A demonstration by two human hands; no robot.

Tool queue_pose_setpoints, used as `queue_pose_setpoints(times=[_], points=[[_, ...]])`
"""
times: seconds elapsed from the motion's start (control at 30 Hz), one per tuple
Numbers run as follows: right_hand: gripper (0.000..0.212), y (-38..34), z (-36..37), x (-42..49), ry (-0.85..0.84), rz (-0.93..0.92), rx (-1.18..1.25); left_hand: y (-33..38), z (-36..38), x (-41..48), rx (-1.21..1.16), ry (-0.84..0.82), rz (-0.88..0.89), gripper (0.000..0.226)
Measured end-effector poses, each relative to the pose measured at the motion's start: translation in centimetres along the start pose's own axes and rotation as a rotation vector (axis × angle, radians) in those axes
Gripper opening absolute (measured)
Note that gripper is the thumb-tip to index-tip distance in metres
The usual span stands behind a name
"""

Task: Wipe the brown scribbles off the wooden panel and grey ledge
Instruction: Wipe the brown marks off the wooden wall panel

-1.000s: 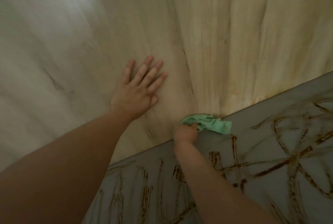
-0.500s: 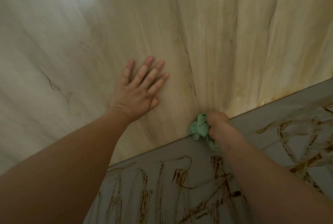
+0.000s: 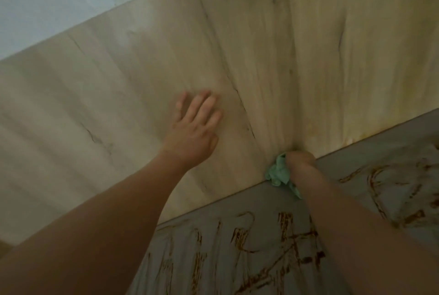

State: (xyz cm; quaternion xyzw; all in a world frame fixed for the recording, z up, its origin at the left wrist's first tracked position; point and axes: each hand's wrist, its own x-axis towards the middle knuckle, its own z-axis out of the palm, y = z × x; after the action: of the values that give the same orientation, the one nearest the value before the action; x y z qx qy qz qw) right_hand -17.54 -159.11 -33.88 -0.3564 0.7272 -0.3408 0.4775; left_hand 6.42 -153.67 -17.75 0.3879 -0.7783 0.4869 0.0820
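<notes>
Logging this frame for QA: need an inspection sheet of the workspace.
Surface: wooden panel shows no scribbles, only a yellowish tint at lower right; grey ledge is marked.
Job's things: brown scribbles across the ledge; green cloth at the panel-ledge seam.
Clutter: nothing seen.
Grips: left hand flat on the panel; right hand grips the cloth.
Cables: nothing seen.
Surroundings: pale wall above the panel.

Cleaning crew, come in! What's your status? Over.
Left hand flat on wooden panel. Right hand grips green cloth at panel's bottom edge. Brown scribbles cover grey ledge. Nothing blocking.
</notes>
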Motion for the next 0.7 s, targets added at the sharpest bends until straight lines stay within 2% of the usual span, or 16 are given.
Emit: queue_pose_setpoints(times=[0.1, 0.17, 0.2, 0.3, 0.37, 0.43, 0.57, 0.6, 0.7], points=[[0.039, -0.2, 0.1, -0.1, 0.035, 0.026, 0.060, -2.4, 0.3, 1.5, 0.006, 0.095, 0.017, 0.062], [0.039, 0.5, 0.1, -0.2, 0.012, -0.068, -0.057, -3.5, 1.6, 1.4, 0.055, 0.137, 0.056, 0.068], [0.037, 0.6, 0.1, -0.4, 0.031, -0.052, -0.018, -3.7, 2.2, 1.0, 0.086, 0.165, 0.072, 0.069], [0.031, -0.4, -1.8, -0.2, 0.264, -0.072, 0.114, -4.0, 3.5, 1.2, 0.122, 0.270, 0.089, 0.067], [0.027, -2.5, -2.6, -0.7, 0.467, -0.095, 0.074, -3.8, 3.9, 1.6, 0.116, 0.296, 0.107, 0.067], [0.026, -5.5, -1.1, -2.9, 0.574, -0.212, 0.107, -3.8, 4.1, 1.4, 0.102, 0.284, 0.109, 0.067], [0.048, -8.2, 6.0, -9.2, 0.663, -0.747, 0.009, -3.8, 4.2, 1.2, 0.092, 0.292, 0.106, 0.068], [0.050, -7.7, 6.8, -9.7, 0.632, -0.834, 0.009, -3.8, 4.1, 1.3, 0.089, 0.311, 0.103, 0.067], [0.052, -6.3, 5.5, -8.7, 0.527, -0.822, 0.159, -3.6, 3.8, 1.6, 0.078, 0.326, 0.101, 0.067]])
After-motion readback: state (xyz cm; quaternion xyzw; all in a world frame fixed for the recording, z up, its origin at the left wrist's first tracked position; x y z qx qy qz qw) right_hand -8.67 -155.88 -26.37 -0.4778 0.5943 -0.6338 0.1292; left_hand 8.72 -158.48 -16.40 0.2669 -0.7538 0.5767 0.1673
